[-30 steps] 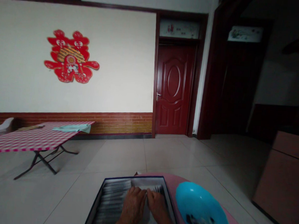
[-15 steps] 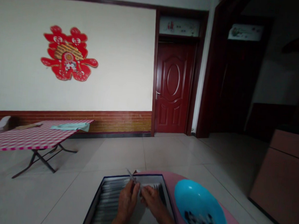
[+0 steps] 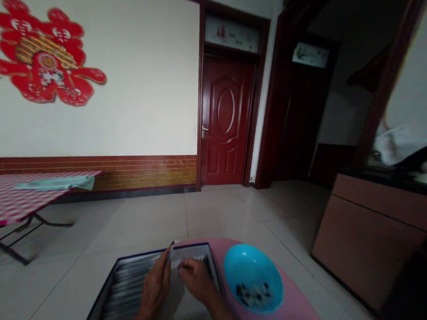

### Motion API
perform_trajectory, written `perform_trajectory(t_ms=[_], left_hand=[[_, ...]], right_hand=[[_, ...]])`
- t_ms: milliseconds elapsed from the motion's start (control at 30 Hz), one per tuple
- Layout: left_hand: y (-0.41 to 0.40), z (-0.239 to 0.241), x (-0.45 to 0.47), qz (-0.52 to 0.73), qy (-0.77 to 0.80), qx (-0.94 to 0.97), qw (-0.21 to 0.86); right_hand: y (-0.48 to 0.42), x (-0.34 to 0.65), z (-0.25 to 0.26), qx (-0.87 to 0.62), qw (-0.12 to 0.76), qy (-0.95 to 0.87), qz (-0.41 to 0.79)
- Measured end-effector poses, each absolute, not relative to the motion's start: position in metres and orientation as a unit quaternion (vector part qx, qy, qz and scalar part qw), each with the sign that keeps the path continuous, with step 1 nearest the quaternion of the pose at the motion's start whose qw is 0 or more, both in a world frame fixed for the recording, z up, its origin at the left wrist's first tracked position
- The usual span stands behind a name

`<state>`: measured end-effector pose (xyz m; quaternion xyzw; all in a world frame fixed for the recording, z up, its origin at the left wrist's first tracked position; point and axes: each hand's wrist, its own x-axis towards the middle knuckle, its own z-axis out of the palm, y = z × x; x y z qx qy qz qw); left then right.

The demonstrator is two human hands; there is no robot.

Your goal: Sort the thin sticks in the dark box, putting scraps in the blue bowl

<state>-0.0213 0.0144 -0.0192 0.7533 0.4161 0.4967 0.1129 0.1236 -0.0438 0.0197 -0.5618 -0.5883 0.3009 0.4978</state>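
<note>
Turned to the right, the head view now puts the room further left, and the left hand has risen, with a slim metal piece standing upright in its fingers. A red paper wall decoration hangs on the white wall, beside a dark red door. A folding table under a checked cloth, with a pale green cloth on it, stands at the left edge of the view. A brown cabinet stands at the right.

Nearest the person is a pink desk with a rounded far edge. A dark-rimmed tray lies on it, packed with rows of metal strips, and a blue bowl sits just beside the tray's right edge, holding a small heap of dark bits.

The left hand is closed narrowly on the slim piece, near the tray's far rim. The right hand is curled just beside it, its fingers low over the strips, and whether they pinch anything I cannot tell.

The piece looks light, stiff and easily slipped, so its long edges seem the best hold. Only a narrow strip of pink separates tray and bowl.
</note>
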Motion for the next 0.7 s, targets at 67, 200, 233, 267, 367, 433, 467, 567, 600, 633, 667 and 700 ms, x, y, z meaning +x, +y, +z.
perform_trajectory(t_ms=[67, 200, 233, 267, 367, 433, 467, 567, 600, 633, 667, 700], left_hand=[[0.016, -0.025, -0.022, 0.470, 0.413, 0.775, 0.088], [0.020, -0.038, -0.021, 0.423, 0.400, 0.811, 0.059], [0.020, -0.041, -0.020, 0.417, 0.395, 0.817, 0.054], [0.021, -0.042, -0.020, 0.415, 0.386, 0.822, 0.050], [0.020, -0.043, -0.018, 0.420, 0.363, 0.831, 0.039], [0.020, -0.043, -0.017, 0.419, 0.358, 0.834, 0.032], [0.020, -0.044, -0.016, 0.418, 0.357, 0.835, 0.029], [0.019, -0.047, -0.016, 0.420, 0.357, 0.834, 0.020], [0.020, -0.048, -0.016, 0.421, 0.357, 0.834, 0.017], [0.020, -0.049, -0.016, 0.422, 0.355, 0.834, 0.013], [0.020, -0.049, -0.016, 0.424, 0.353, 0.834, 0.009], [0.020, -0.049, -0.017, 0.426, 0.350, 0.834, 0.003]], right_hand=[[-0.046, 0.141, 0.028, -0.579, 0.503, -0.578, 0.279], [-0.068, 0.202, 0.038, -0.677, 0.383, -0.611, 0.148], [-0.077, 0.221, 0.039, -0.700, 0.356, -0.606, 0.128], [-0.087, 0.240, 0.039, -0.715, 0.338, -0.600, 0.117], [-0.119, 0.290, 0.036, -0.770, 0.276, -0.569, 0.081], [-0.135, 0.313, 0.033, -0.793, 0.235, -0.557, 0.071], [-0.140, 0.320, 0.031, -0.803, 0.217, -0.551, 0.068], [-0.147, 0.330, 0.023, -0.825, 0.172, -0.535, 0.067], [-0.147, 0.330, 0.020, -0.830, 0.163, -0.529, 0.067], [-0.146, 0.330, 0.016, -0.834, 0.157, -0.525, 0.065], [-0.145, 0.329, 0.013, -0.837, 0.155, -0.522, 0.062], [-0.143, 0.328, 0.010, -0.839, 0.155, -0.519, 0.059]])
